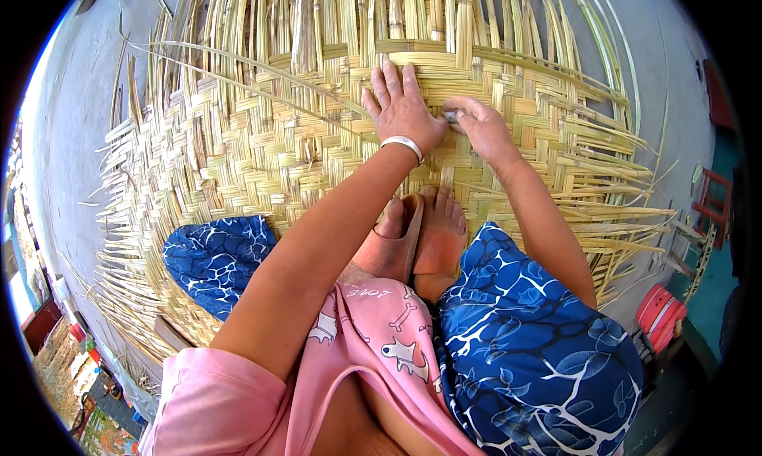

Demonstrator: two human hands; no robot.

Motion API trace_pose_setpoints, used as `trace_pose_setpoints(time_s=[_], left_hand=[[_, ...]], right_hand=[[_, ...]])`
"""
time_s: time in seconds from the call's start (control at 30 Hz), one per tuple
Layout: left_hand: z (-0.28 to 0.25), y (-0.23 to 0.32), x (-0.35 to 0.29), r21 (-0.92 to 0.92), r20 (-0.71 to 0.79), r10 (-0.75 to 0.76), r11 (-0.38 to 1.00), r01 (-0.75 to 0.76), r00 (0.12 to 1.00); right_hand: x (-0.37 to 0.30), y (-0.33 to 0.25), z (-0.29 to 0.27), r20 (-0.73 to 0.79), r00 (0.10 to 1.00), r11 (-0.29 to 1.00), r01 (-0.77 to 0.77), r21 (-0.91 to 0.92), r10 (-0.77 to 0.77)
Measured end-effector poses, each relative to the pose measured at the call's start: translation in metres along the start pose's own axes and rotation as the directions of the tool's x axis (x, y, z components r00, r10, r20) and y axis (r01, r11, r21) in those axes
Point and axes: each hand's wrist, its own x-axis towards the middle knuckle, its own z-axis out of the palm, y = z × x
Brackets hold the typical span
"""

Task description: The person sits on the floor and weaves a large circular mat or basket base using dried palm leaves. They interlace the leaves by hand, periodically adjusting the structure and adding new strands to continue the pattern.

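Observation:
A large mat of woven flat cane or bamboo strips [294, 150] spreads beneath both hands. My left hand [403, 111] presses flat on the weave, open with its fingers apart; a silver bangle [403, 142] circles that wrist. Just to its right, my right hand [480, 126] is closed low over the mat, thumb and fingers drawn together. A small greyish thing [451, 116] shows at its fingertips, too small to name; any strip it grips is hidden. Two long loose strips [262, 67] slant across the mat from the upper left toward my left hand.
My feet in orange-brown slippers [386, 250] stand on the near part of the mat. Unwoven strip ends [611, 210] stick out along its edges over the grey floor [71, 130]. At the right are a pink-red container [660, 317] and a small reddish stool [712, 202].

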Motion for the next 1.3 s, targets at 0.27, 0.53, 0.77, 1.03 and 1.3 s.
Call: trace_pose_setpoints(time_s=[0.27, 0.53, 0.77, 1.03, 1.3], left_hand=[[-0.004, 0.003, -0.001, 0.019, 0.004, -0.013, 1.0, 0.013, 1.0], [-0.037, -0.004, 0.026, 0.108, -0.136, 0.213, 0.974, -0.199, 0.967], [-0.059, 0.051, 0.125, 0.65, 0.407, 0.637, 0.301, -0.697, 0.655], [-0.08, 0.095, 0.155, 0.518, 0.717, 0.509, 0.07, -0.853, 0.477], [-0.076, 0.102, 0.156, 0.505, 0.748, 0.505, -0.013, -0.863, 0.43]], right_hand=[[-0.001, -0.013, 0.006, 0.021, 0.998, 0.995, -0.064, 0.081, 0.062], [-0.012, -0.005, 0.003, 0.016, 0.999, 0.996, 0.029, 0.087, -0.03], [-0.035, -0.012, 0.002, -0.105, 0.994, 0.994, 0.039, 0.101, -0.029], [-0.064, 0.027, -0.016, -0.178, 0.984, 0.985, 0.032, 0.169, -0.001], [-0.067, 0.038, -0.016, -0.173, 0.982, 0.985, 0.097, 0.144, -0.071]])
